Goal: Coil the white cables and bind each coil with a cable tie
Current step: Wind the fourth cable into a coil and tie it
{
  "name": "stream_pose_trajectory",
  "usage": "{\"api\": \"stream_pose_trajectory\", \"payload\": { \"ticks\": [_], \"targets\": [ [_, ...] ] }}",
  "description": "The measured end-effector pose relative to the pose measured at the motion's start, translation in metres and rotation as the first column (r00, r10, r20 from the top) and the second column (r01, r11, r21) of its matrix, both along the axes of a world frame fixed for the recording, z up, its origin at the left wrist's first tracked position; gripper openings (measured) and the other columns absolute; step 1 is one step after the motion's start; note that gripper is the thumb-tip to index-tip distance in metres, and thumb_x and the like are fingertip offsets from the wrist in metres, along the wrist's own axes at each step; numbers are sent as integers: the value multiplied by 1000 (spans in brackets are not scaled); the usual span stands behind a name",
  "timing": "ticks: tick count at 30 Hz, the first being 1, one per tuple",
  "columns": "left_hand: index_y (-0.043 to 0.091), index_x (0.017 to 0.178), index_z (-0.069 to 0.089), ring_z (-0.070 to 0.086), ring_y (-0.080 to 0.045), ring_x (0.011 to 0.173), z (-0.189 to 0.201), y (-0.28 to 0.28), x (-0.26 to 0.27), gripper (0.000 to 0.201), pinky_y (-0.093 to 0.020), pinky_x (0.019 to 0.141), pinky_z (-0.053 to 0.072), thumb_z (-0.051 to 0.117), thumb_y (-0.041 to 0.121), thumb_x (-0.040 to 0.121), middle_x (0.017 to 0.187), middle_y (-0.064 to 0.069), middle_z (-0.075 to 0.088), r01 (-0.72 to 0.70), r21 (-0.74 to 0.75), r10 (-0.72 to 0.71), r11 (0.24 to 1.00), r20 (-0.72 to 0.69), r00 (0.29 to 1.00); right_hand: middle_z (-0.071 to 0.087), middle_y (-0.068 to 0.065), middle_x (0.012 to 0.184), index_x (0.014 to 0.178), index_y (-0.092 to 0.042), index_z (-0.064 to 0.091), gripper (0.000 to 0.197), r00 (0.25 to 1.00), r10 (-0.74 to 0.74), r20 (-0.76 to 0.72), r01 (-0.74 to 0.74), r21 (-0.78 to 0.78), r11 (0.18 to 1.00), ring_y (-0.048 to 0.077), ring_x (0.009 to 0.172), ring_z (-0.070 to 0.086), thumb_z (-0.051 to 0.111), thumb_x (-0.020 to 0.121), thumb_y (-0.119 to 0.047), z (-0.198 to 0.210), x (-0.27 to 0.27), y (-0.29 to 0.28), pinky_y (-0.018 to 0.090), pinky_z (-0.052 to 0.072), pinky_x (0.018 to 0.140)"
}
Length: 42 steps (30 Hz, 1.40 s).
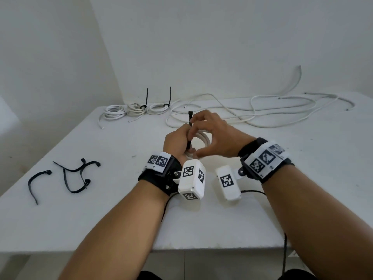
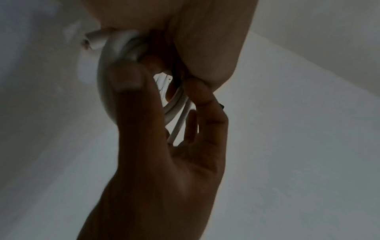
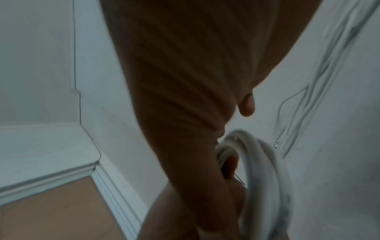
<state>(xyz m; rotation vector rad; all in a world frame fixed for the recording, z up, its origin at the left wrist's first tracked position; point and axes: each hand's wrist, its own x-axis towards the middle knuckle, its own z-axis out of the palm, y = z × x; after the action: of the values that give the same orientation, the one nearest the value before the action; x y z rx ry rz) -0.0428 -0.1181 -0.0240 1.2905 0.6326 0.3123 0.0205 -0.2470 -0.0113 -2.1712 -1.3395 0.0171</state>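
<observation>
- The left hand (image 1: 175,141) is curling its fingers around one side of a small white cable coil (image 1: 202,139), gripping the bundled loops just above the worktop (image 1: 121,209).
- The right hand (image 1: 214,136) is pinching a black cable tie (image 1: 190,126) between thumb and fingertips; its other fingers are bending loosely over the coil.
- The tie is standing nearly upright, its head end pointing up past the fingers and its lower part passing down at the left hand's grip on the coil.
- The coil is sitting between the two hands, a few round turns of white cable; in the left wrist view its loops (image 2: 174,104) are showing between the fingers.
- Three finished coils (image 1: 135,110) are lying in a row at the far edge, two with black tie tails sticking up.
- Loose white cables (image 1: 262,110) are sprawling across the far right of the worktop, behind the hands.
- Spare black ties (image 1: 68,176) are lying well apart to the left.
</observation>
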Motion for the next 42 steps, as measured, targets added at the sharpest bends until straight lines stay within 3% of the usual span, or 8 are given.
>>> {"api": "stream_pose_trajectory", "payload": {
  "ticks": [7, 14, 20, 25, 29, 31, 37, 42],
  "targets": [
    [12, 59, 54, 38, -17, 40, 1, 0, 0, 28, -22, 42, 33, 58, 17, 86, 43, 1, 38, 21, -5, -21, 1000, 26, 999, 50, -10, 119, 82, -37, 67, 17, 993, -2, 115, -6, 70, 998, 13, 113, 47, 81, 71, -36, -7, 2, 9, 49, 40, 98],
    [9, 66, 59, 34, -15, 40, 0, 3, 2, 19, -22, 42, 32, 58, 15, 84, 52, -1, 36, 3, -33, -1, 999, 74, 997, 60, -7, 113, 85, -14, 71, 10, 999, -32, 19, 24, 344, 939, -7, 101, 54, 76, 85, -23, -4, 10, 4, 6, 34, 80],
    [14, 62, 62, 33, -13, 42, -1, 2, 0, 25, -22, 41, 32, 59, 14, 87, 42, 8, 44, 12, 172, -32, 985, 117, 993, 62, -13, 120, 82, -16, 71, 8, 994, -102, -27, 103, 434, 895, 2, 96, 62, 76, 85, -23, -4, 9, 4, 18, 48, 66],
    [22, 44, 60, 28, -19, 51, -3, -1, 2, 42, -23, 43, 34, 61, 17, 85, 53, -2, 33, 76, 297, -109, 952, 95, 989, 74, -9, 92, 72, -12, 68, 11, 977, -181, -115, 214, 546, 810, 0, 73, 66, 74, 82, -10, -4, 10, 3, 19, 47, 57],
    [26, 87, 74, 33, -12, 44, -3, -2, 0, 10, -24, 44, 37, 64, 24, 88, 55, 5, 54, 101, 357, -152, 929, 118, 981, 74, -8, 83, 73, -13, 68, 11, 966, -230, -119, 258, 523, 813, -1, 69, 63, 74, 82, -15, -6, 12, 2, 8, 40, 57],
    [22, 95, 74, 31, -10, 40, -4, -1, 0, 12, -25, 46, 37, 66, 28, 88, 58, 2, 57, 103, 398, -168, 912, 132, 977, 74, -8, 80, 74, -15, 69, 11, 961, -243, -133, 276, 490, 827, 2, 74, 66, 74, 83, -19, -6, 14, 1, 8, 41, 60],
    [14, 67, 69, 32, -11, 38, -8, 3, 1, 26, -29, 51, 34, 69, 30, 87, 52, -1, 53, 87, 474, -164, 876, 124, 979, 74, -7, 80, 76, -16, 65, 16, 935, -216, -281, 308, 344, 887, 7, 70, 66, 73, 86, -24, -5, 16, -3, 14, 48, 62],
    [12, 71, 70, 30, -13, 41, -7, 7, 4, 24, -31, 51, 35, 69, 31, 86, 59, -9, 45, 12, 407, -69, 913, 127, 989, 75, 4, 84, 80, -15, 63, 13, 845, -48, -533, 362, 503, 784, 19, 74, 68, 69, 91, -19, 2, 10, 1, 28, 48, 59]
  ]
}}
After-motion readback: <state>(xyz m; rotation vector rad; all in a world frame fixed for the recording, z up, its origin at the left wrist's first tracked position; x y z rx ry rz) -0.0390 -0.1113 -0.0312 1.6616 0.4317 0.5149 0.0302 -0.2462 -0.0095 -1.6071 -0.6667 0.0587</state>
